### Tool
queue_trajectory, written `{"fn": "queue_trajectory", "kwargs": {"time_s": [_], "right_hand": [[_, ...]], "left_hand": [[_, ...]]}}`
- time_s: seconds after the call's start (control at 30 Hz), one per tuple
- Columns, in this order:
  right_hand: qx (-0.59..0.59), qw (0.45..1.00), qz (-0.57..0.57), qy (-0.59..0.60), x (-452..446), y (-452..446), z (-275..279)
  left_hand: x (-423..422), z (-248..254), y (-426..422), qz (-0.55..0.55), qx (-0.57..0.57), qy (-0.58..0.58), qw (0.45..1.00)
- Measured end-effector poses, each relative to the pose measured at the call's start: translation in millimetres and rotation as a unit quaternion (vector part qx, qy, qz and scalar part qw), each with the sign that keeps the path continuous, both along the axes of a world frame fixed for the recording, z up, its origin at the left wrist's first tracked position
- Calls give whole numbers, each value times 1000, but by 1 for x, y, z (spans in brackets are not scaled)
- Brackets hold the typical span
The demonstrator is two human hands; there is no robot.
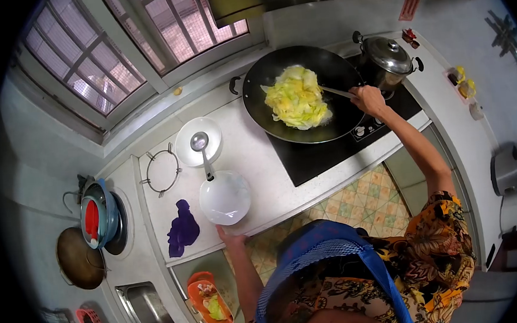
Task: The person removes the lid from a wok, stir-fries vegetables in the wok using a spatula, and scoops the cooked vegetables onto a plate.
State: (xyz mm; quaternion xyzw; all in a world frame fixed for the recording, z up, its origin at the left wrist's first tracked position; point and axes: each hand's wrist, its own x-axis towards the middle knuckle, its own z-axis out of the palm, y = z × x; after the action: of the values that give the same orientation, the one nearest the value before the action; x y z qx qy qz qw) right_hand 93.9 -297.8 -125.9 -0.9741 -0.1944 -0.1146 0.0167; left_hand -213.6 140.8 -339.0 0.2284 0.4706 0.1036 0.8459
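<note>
barred windows (83, 51), daylight | grey-white walls (37, 166) | white tabletop (247, 153) below windows | patterned tile floor (355, 198) | steel sink (151, 307) lower left

Matt metal inside the wok (338, 62), smooth metal on the spatula (338, 92); far right, a shiny metal pot (389, 64) gleams! Left, glossy near bowl (225, 200), polished metal ladle (200, 142), smooth surface (259, 170) beneath.
</note>
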Motion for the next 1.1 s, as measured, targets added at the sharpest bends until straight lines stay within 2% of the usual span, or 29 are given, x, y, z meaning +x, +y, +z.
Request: {"fn": "queue_trajectory", "kwargs": {"time_s": [0.1, 0.2, 0.27, 0.33, 0.4, 0.43, 0.47, 0.53, 0.6, 0.63, 0.67, 0.73, 0.77, 0.83, 0.9, 0.93, 1.0, 1.07, 1.1], "right_hand": [[-49, 996, 17, -69, -22, 11, 23], [-81, 986, 51, -137, -49, 29, 53], [-163, 960, 117, -194, -69, 42, 71], [-182, 957, 110, -199, -82, 46, 83], [-222, 955, 77, -178, -87, 45, 98], [-240, 958, 36, -155, -85, 42, 103], [-262, 962, 16, -75, -79, 36, 117], [-310, 948, -76, -12, -68, 34, 138], [-267, 922, -132, 246, -41, 21, 159], [-218, 908, -134, 332, -31, 12, 162], [-218, 908, -135, 332, -25, 4, 160], [-111, 857, -209, 457, -18, -5, 152], [-79, 839, -185, 506, -13, -7, 141], [-43, 846, -203, 492, -9, 2, 94], [85, 919, -128, 363, -15, 9, 39], [88, 951, -95, 280, -5, 10, 8], [71, 990, -74, 101, -17, 32, -5], [48, 995, -91, 16, -16, 39, -11], [49, 995, -88, 16, -17, 44, -6]], "left_hand": [[-2, -1, 2, -30, 3, 3, 1000], [3, 27, -9, -36, 10, -5, 999], [1, 28, -8, -33, 11, -8, 999], [2, 20, -3, -15, -10, 32, 999], [2, 16, 0, -30, -13, -7, 999], [3, 18, -3, -38, -16, -45, 998], [3, 22, -5, -42, -18, -46, 998], [3, 37, -9, -46, 0, -7, 999], [3, 37, -10, -63, 5, -27, 998], [3, 37, -10, -77, 11, -48, 996], [3, 38, -10, -78, 10, -48, 996], [3, 40, -9, -101, 4, 33, 994], [4, 40, -10, -100, 2, 33, 994], [6, 38, -9, -80, 5, -37, 996], [6, 47, -11, -66, 2, -25, 998], [6, 51, -12, -53, -1, -13, 999], [5, 53, -14, -38, -13, -2, 999], [3, 51, -13, -25, -25, 11, 999], [2, 45, -12, -18, -29, 23, 999]]}}
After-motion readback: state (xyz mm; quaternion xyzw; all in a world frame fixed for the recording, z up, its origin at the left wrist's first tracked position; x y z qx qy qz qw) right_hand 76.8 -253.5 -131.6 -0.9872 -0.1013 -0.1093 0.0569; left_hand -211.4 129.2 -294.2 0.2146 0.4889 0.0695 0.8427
